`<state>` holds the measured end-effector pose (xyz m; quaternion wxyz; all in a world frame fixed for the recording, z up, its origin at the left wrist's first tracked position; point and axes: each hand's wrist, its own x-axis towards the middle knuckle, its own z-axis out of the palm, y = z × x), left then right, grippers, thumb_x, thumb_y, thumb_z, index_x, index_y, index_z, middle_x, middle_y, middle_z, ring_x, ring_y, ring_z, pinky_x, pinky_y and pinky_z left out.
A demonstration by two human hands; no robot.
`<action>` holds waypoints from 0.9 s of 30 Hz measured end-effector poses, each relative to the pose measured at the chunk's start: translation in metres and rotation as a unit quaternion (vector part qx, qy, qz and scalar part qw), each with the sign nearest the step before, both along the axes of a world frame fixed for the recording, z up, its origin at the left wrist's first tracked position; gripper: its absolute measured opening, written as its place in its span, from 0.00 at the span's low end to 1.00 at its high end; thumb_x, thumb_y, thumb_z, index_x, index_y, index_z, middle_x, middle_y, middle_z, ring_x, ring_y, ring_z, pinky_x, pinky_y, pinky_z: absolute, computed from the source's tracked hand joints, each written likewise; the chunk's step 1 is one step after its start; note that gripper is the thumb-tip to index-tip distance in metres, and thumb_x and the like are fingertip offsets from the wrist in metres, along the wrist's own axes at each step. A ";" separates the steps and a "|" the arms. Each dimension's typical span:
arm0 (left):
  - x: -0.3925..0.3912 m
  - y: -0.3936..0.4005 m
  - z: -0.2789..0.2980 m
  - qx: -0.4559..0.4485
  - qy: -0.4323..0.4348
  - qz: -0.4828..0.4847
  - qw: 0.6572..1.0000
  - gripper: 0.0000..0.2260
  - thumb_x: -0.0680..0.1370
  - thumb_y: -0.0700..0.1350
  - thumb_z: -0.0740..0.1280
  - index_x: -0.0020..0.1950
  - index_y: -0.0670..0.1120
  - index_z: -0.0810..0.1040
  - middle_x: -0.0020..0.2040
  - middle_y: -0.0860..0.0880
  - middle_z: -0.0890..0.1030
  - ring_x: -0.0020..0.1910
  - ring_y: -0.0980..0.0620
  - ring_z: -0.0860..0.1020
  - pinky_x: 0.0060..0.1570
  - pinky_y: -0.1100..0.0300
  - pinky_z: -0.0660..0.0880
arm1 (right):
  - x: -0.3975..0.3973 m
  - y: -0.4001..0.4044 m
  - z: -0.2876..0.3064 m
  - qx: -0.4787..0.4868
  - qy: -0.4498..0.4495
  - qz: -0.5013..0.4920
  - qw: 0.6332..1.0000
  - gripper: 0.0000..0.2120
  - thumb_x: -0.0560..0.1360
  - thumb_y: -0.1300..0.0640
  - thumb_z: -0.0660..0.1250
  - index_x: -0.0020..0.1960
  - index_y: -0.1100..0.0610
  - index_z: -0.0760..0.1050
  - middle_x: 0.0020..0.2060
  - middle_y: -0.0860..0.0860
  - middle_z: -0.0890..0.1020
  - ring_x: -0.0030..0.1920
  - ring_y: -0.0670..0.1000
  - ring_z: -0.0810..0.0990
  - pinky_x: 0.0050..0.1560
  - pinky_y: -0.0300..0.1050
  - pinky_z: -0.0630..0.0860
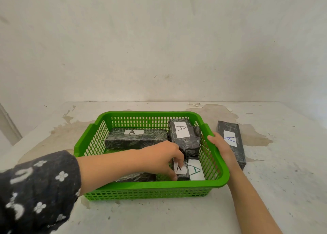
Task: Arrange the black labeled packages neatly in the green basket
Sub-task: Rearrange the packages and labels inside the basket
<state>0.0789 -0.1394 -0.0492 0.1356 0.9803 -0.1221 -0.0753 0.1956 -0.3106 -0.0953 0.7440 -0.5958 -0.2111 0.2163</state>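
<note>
— What do the packages look like?

— Blocks wrapped in crinkled, shiny black film, each visible top bearing a white paper label with a hand-drawn letter A. The long package (136,138) lying across the back of the green basket (215,184) has a black A. The chunky package (184,136) in the far right corner also has a black A on a taller label.

— How many can you count?

— Six that I can make out. Five are inside the basket: those two, a small package (182,172) near the front right, a package with a green A (195,170) just beside it against the right wall, and a low package (138,177) at the front, mostly hidden under the forearm. One more, the outside package (231,142) with a blue A, lies on the stained white table (283,180) just right of the basket.

— And the hands?

— The left hand (164,157), in a dark floral sleeve (39,186), reaches into the basket with fingers curled down onto the small package, thumb at its near side, pinching it. The right hand (220,143) rests on the basket's right rim, fingers wrapped over the edge and closed on it.

— One basket only?

— One.
</note>
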 end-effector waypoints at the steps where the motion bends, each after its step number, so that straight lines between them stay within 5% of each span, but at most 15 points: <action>1: 0.001 -0.001 -0.001 0.000 -0.003 0.004 1.000 0.17 0.69 0.50 0.75 0.56 0.47 0.79 0.52 0.47 0.76 0.45 0.53 0.71 0.46 0.59 0.71 | 0.000 0.000 0.000 0.003 0.003 0.002 1.000 0.10 0.74 0.55 0.62 0.41 0.44 0.81 0.38 0.50 0.81 0.38 0.50 0.79 0.43 0.50 0.71; 9: -0.017 0.036 0.031 -0.041 0.071 0.010 0.997 0.16 0.73 0.50 0.71 0.61 0.52 0.78 0.54 0.55 0.77 0.51 0.57 0.78 0.51 0.61 0.73 | -0.001 -0.001 0.001 0.001 0.012 0.013 1.000 0.07 0.65 0.50 0.69 0.43 0.45 0.81 0.39 0.51 0.81 0.38 0.50 0.80 0.41 0.49 0.73; 17: -0.047 0.083 0.020 0.108 0.265 0.109 0.952 0.36 0.68 0.59 0.73 0.72 0.53 0.62 0.60 0.52 0.77 0.49 0.53 0.73 0.48 0.59 0.69 | -0.002 -0.001 0.002 -0.009 0.012 0.007 1.000 0.07 0.68 0.51 0.66 0.42 0.43 0.82 0.35 0.46 0.83 0.36 0.46 0.82 0.42 0.48 0.73; 22: -0.052 0.090 0.003 0.098 0.188 0.069 0.975 0.20 0.67 0.49 0.77 0.53 0.49 0.74 0.54 0.47 0.74 0.52 0.47 0.74 0.53 0.50 0.74 | 0.000 -0.006 0.007 -0.032 -0.004 0.015 0.999 0.10 0.63 0.50 0.70 0.44 0.43 0.81 0.37 0.46 0.84 0.38 0.48 0.83 0.44 0.50 0.75; 25: -0.059 0.092 0.010 0.026 0.120 0.098 0.988 0.20 0.63 0.50 0.79 0.41 0.58 0.67 0.42 0.55 0.76 0.39 0.55 0.73 0.37 0.56 0.71 | -0.001 -0.011 0.013 -0.044 -0.012 0.018 0.999 0.12 0.67 0.50 0.67 0.50 0.47 0.81 0.43 0.52 0.84 0.43 0.52 0.83 0.46 0.52 0.76; 27: -0.064 0.093 0.021 -0.031 0.042 0.129 0.990 0.21 0.63 0.50 0.79 0.43 0.61 0.67 0.40 0.58 0.74 0.38 0.59 0.73 0.35 0.59 0.68 | -0.003 -0.013 0.017 -0.056 -0.027 -0.022 0.998 0.10 0.71 0.52 0.66 0.52 0.47 0.81 0.45 0.50 0.85 0.44 0.51 0.84 0.47 0.51 0.77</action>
